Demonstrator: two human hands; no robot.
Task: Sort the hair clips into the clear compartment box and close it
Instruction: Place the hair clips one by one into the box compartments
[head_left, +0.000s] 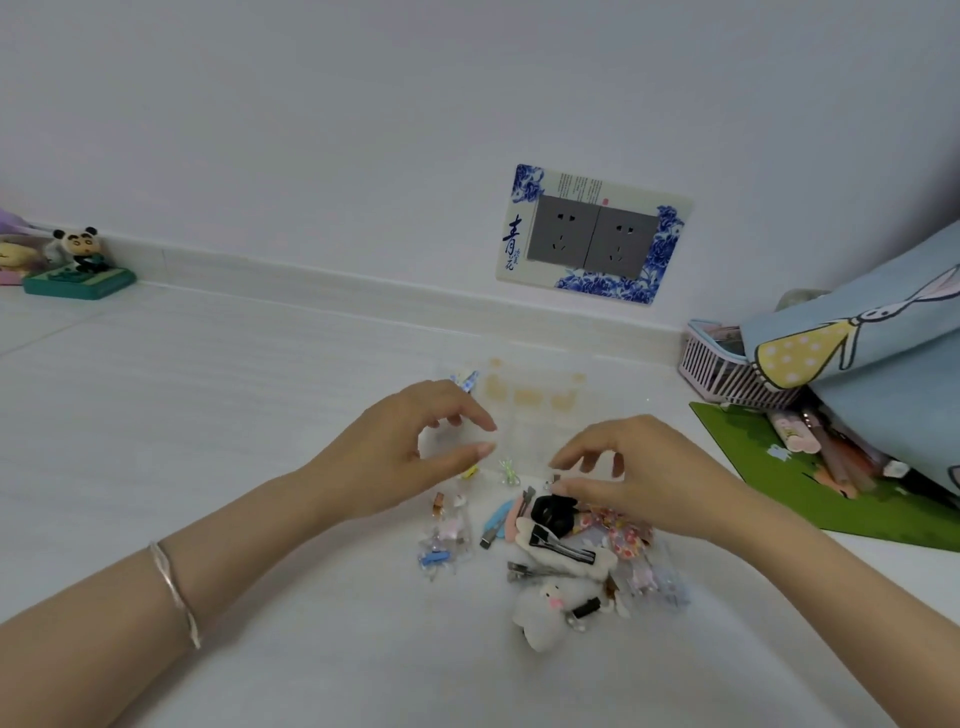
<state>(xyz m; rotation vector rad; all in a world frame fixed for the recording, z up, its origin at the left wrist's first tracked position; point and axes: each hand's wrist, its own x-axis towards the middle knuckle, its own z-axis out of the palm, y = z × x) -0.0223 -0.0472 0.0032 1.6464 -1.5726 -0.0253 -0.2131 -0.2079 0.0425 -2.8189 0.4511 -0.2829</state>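
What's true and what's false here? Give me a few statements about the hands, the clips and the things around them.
1. A silver bracelet sits on the left wrist. True.
2. The hair clips lie heaped on the table near the right hand. True.
3. A plug is in the wall socket. False: both outlets are empty.
4. The pink basket stands beside the panda figure. False: it is at the far right, by the green mat; the panda is at the far left.
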